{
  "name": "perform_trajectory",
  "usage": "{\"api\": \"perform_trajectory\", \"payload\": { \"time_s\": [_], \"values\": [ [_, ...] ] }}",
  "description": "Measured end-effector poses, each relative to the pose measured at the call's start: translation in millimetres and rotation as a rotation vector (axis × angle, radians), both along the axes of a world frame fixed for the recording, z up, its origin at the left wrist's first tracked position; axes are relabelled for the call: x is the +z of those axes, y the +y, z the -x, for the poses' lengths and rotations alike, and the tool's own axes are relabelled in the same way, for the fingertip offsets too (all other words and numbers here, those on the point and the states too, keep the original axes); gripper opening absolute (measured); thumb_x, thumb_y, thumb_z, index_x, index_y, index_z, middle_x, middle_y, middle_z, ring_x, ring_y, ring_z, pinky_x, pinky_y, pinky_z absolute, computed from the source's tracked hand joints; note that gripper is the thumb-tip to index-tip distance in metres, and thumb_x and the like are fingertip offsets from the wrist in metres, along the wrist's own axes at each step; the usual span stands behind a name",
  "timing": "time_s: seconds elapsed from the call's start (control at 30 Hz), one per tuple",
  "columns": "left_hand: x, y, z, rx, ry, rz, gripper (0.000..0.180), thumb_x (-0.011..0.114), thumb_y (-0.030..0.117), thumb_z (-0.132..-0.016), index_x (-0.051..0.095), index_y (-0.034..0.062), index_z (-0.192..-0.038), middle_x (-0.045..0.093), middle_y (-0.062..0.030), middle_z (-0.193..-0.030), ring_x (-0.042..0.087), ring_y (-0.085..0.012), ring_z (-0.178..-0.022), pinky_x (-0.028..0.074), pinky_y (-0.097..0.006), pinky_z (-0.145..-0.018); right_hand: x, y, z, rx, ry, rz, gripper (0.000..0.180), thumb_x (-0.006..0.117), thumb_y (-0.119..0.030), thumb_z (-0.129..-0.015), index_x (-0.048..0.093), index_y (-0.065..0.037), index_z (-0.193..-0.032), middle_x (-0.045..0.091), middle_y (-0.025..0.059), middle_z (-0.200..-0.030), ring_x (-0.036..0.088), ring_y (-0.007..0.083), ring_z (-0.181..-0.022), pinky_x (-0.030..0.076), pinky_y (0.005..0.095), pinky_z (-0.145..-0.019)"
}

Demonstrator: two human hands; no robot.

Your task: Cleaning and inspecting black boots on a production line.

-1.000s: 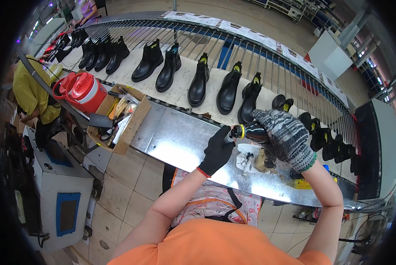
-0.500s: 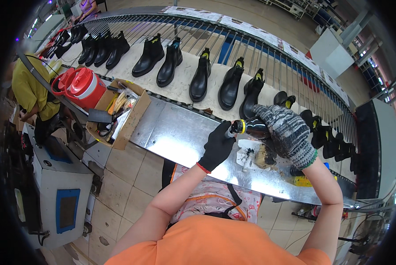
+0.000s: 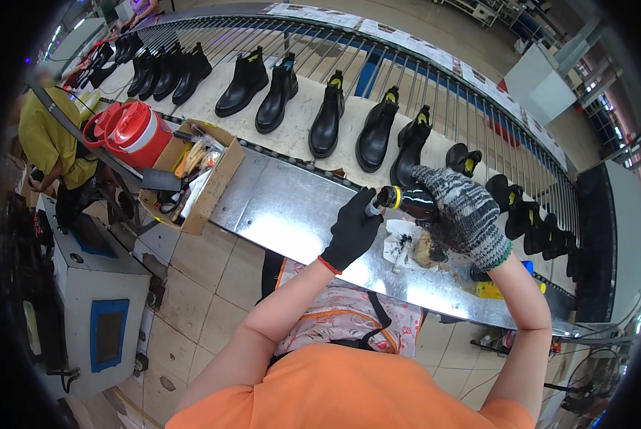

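Right hand (image 3: 465, 214) grips a dark bottle (image 3: 409, 201); left hand (image 3: 354, 227) seemingly pinches its cap

We counted five tall black leather ankle boots (image 3: 327, 120) standing singly mid-conveyor. Further black boots clustered far left (image 3: 160, 70) and far right (image 3: 520, 214); number unclear. One red round plastic water jug (image 3: 138, 132). One open brown cardboard box (image 3: 207, 189). Two gloved hands: one black glove (image 3: 353, 229), one grey knitted glove (image 3: 463, 211). One dark bottle (image 3: 410, 200).
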State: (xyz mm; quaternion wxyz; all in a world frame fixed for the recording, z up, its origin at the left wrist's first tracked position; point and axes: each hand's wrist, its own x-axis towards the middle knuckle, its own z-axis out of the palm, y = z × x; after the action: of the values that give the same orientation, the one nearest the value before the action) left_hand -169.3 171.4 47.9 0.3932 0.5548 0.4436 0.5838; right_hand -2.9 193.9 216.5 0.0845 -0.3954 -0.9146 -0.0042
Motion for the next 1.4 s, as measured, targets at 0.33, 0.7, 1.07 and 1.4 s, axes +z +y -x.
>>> {"api": "perform_trajectory", "payload": {
  "time_s": [0.33,0.7,1.07,1.4],
  "values": [
    [-6,2,-1,0.027,0.036,-0.072,0.028,0.06,0.005,-0.084,0.055,-0.0004,-0.111,0.063,-0.0073,-0.086,0.058,-0.0111,-0.077,0.047,-0.027,-0.068,2,2,0,0.011,-0.064,-0.056,0.049,0.072,-0.019,-0.07,0.057,-0.007,-0.115,0.063,0.0135,-0.106,0.06,0.0278,-0.101,0.048,0.0376,-0.087],
    [-2,1,1,-0.013,0.036,0.005,0.042,0.062,-0.004,-0.075,0.053,0.0006,-0.116,0.062,-0.0181,-0.103,0.063,-0.0302,-0.093,0.049,-0.035,-0.078,2,0,0,0.001,-0.037,-0.041,0.051,0.073,-0.017,-0.069,0.057,-0.007,-0.115,0.062,0.015,-0.106,0.06,0.0282,-0.1,0.048,0.0381,-0.087],
    [-4,2,-1,0.01,0.014,-0.08,0.032,0.06,0.006,-0.085,0.053,-0.0014,-0.116,0.063,-0.0079,-0.089,0.058,-0.0097,-0.077,0.048,-0.025,-0.067,1,2,1,0.008,-0.059,-0.064,0.048,0.072,-0.017,-0.07,0.057,-0.007,-0.115,0.062,0.0143,-0.108,0.061,0.0275,-0.099,0.048,0.0377,-0.087],
    [-1,3,2,0.005,0.05,-0.103,0.034,0.061,0.007,-0.085,0.052,-0.0012,-0.117,0.063,-0.0086,-0.086,0.059,-0.0096,-0.071,0.047,-0.025,-0.063,1,1,1,-0.029,-0.011,0.085,0.059,0.076,-0.019,-0.066,0.053,-0.007,-0.119,0.061,0.0154,-0.109,0.06,0.0296,-0.101,0.048,0.0376,-0.088]
  ]
}}
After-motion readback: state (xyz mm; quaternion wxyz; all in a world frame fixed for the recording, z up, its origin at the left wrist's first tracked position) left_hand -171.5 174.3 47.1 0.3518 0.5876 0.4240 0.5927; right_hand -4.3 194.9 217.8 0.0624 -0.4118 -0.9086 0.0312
